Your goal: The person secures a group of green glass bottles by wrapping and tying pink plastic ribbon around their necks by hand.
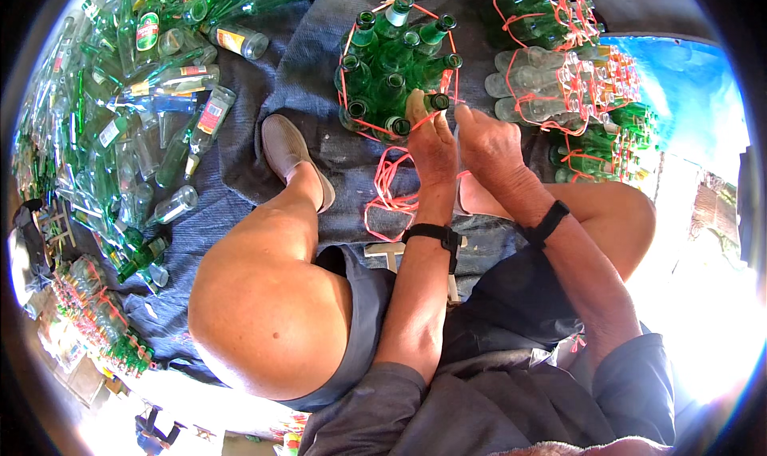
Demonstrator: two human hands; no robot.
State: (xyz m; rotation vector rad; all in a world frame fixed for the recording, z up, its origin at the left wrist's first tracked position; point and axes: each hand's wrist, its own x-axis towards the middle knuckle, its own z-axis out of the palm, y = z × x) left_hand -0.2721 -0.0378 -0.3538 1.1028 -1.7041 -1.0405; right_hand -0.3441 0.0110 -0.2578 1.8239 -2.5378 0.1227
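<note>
Several green glass bottles (393, 81) stand upright in a tight cluster before me, with pink plastic string (456, 75) running around their necks. The fingers of my left hand (432, 150) are around the neck of the bottle (439, 102) at the cluster's near right edge. A strand of the string crosses those fingers. Just to the right, my right hand (490, 141) is closed in a fist, with a bit of string at its fingertips. More of the string lies in a loose tangle (389, 195) on the ground cloth, below the cluster.
Loose glass bottles (150, 96) are heaped at the left on the dark cloth (287, 216). Tied bundles of clear bottles (530, 81) and green bottles (533, 13) lie at the right. Another bundle (99, 306) is at the lower left. My shod foot (287, 147) rests near the cluster.
</note>
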